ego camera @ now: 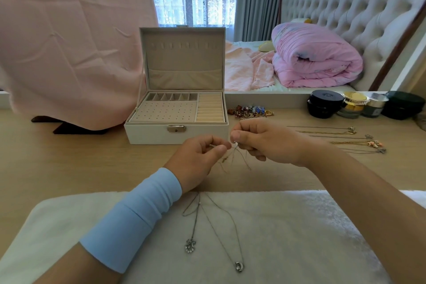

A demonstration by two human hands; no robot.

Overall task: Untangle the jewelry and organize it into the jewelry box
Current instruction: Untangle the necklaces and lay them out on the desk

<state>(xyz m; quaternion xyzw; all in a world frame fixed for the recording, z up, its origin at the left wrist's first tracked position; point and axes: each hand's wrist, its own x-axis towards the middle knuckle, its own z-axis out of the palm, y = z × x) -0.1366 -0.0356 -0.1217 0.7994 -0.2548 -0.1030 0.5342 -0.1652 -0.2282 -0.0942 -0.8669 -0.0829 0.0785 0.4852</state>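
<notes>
Bedroom, pale wooden bench (69,157). Above it: tangled chains (232,157), thin, pinched between thumb and fingers (219,148) of left hand (198,159) and likewise of right hand (262,140). Just beyond the fingers: white jewelry box (149,134), lid raised. Nearer the person than the fingers: two silver necklaces (196,219) on white towel (288,226). Right of the fingers: laid-out necklaces (345,138), straight, side by side.

Can't sort strands in chain tangle (233,157); trinket pile (251,110) too small, blurry to ID.
</notes>
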